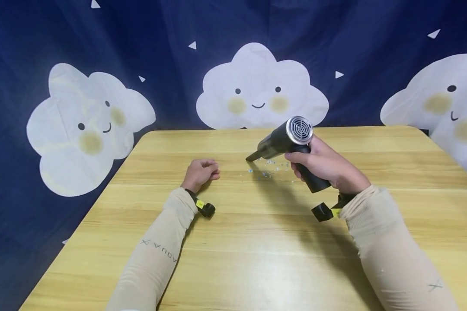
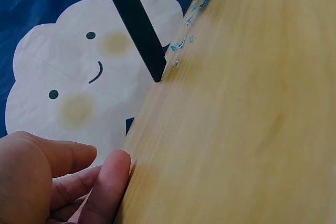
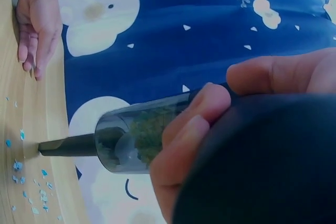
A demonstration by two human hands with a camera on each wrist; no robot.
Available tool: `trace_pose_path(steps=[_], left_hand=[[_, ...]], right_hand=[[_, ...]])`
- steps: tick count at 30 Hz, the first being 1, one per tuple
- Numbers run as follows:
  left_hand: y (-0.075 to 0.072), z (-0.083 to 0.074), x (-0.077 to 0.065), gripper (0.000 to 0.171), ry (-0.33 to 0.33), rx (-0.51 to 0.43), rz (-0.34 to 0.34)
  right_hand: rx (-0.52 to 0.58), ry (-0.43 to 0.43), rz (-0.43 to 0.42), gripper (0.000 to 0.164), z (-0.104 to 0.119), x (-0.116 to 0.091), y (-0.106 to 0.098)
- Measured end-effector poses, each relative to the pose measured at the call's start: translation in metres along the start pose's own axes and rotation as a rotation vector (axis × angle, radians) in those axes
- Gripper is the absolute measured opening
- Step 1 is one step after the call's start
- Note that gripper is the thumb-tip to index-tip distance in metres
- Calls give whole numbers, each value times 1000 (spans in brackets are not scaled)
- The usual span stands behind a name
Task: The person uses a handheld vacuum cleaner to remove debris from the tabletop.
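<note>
A black handheld vacuum cleaner with a silver vented end is gripped by its handle in my right hand. Its narrow nozzle points down at the table, beside a scatter of small blue and white paper scraps. Through the clear dust cup, some greenish contents show in the right wrist view. My left hand rests on the table to the left of the nozzle, fingers loosely curled, holding nothing. In the left wrist view the nozzle tip stands close to the nearest scraps; whether it touches the table is unclear.
The wooden table stretches out to both sides and toward me. Behind its far edge hangs a dark blue curtain with white clouds. Small cameras are strapped to both wrists, the left one just above the table.
</note>
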State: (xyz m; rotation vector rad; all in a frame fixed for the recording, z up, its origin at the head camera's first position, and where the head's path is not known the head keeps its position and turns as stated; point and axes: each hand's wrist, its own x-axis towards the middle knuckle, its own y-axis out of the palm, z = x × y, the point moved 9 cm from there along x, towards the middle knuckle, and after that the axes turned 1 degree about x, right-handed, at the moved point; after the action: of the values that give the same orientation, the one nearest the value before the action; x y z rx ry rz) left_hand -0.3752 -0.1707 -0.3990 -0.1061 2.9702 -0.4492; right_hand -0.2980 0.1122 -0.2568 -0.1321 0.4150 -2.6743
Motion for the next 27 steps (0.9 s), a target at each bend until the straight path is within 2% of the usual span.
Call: trace_pose_path(steps=[12, 27], left_hand=[[0, 1, 2, 24, -11, 10, -7], [0, 1, 2, 24, -2, 7, -5]], right_hand=[[0, -47, -43, 41, 10, -4, -3], [-44, -16, -44, 43, 11, -6, -7]])
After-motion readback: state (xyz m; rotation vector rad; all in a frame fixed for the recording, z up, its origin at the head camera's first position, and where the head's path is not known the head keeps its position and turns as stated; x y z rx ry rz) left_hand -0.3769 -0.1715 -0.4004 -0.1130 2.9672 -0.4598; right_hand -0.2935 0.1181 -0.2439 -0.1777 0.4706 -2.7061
